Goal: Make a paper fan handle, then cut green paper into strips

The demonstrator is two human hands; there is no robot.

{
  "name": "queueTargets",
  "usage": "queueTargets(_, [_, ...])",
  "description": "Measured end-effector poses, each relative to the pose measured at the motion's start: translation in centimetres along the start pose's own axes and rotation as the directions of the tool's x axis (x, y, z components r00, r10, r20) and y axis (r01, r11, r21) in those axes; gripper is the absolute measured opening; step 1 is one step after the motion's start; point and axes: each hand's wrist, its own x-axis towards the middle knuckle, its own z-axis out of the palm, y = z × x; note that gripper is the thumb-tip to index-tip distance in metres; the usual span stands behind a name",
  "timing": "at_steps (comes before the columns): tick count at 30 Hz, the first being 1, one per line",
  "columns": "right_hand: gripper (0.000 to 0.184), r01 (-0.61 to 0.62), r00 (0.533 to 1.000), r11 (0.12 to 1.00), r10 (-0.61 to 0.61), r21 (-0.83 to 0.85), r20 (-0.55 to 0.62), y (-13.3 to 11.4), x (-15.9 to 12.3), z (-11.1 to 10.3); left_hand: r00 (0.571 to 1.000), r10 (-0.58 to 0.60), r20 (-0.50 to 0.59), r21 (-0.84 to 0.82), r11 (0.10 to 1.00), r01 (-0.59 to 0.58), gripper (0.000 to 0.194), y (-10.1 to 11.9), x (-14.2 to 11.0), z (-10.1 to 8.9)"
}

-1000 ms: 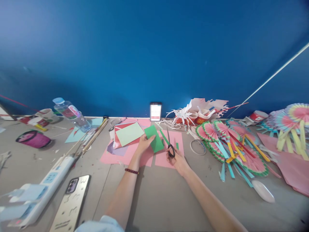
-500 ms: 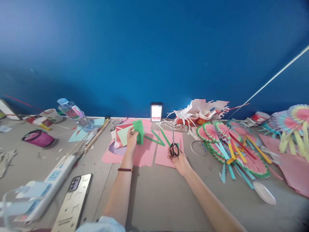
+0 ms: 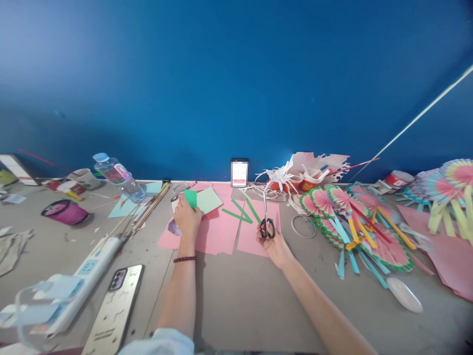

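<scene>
My left hand [image 3: 187, 217] is over the left part of the pink sheets [image 3: 218, 234], its fingers closed on a piece of green paper [image 3: 191, 198] that shows beyond the knuckles. Just right of it lies a pale green sheet [image 3: 209, 201], with a bit of red under its edge. A scrap of purple paper [image 3: 173, 227] peeks out beside the wrist. My right hand [image 3: 275, 246] holds black-handled scissors [image 3: 267, 228], blades pointing away from me. Narrow green paper strips [image 3: 244, 213] lie on the pink paper between the hands.
Pleated paper fans [image 3: 354, 217] and a roll of tape [image 3: 303, 227] are on the right. To the left are a water bottle [image 3: 120, 177], thin sticks [image 3: 151, 204], a power strip [image 3: 84, 276] and a phone [image 3: 116, 310]. A blue wall [image 3: 236, 88] closes the back.
My left hand has moved left and down with the green paper. The pale green sheet now lies further right. My right hand and the scissors have stayed in place.
</scene>
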Motion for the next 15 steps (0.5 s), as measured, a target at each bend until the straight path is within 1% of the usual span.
queueTargets(2, [0.045, -0.003, 1.000, 1.000, 0.003, -0.002, -0.004, 0.0, 0.0, 0.0, 1.000, 0.015, -0.009, 0.116, 0.993, -0.014, 0.078, 0.1, -0.2, 0.3])
queueTargets(4, [0.044, -0.001, 1.000, 1.000, 0.000, -0.009, -0.005, 0.1, 0.0, 0.0, 0.998, 0.047, -0.036, 0.148, 0.988, -0.042, 0.079, 0.1, -0.4, 0.6])
queueTargets(7, [0.044, 0.005, 1.000, 1.000, -0.005, -0.020, 0.000, 0.2, 0.0, -0.1, 0.990, 0.135, -0.040, 0.125, 0.984, -0.129, 0.066, -0.2, -0.5, 1.3])
queueTargets(9, [0.044, 0.003, 1.000, 1.000, -0.003, -0.022, 0.004, 0.2, 0.1, -0.2, 0.973, 0.229, 0.011, 0.065, 0.971, -0.229, 0.055, -0.5, -0.6, 1.9])
queueTargets(11, [0.043, -0.005, 1.000, 1.000, 0.005, -0.016, 0.007, 0.2, 0.1, -0.2, 0.943, 0.318, 0.101, 0.004, 0.947, -0.320, 0.047, -0.5, -0.7, 2.3])
queueTargets(13, [0.043, -0.012, 1.000, 1.000, 0.012, -0.009, 0.004, 0.1, 0.0, -0.1, 0.911, 0.369, 0.185, -0.037, 0.929, -0.369, 0.042, -0.4, -0.8, 2.6])
queueTargets(15, [0.043, -0.017, 1.000, 1.000, 0.017, -0.007, -0.004, 0.1, 0.0, -0.1, 0.890, 0.389, 0.238, -0.068, 0.921, -0.384, 0.039, -0.2, -0.9, 2.8])
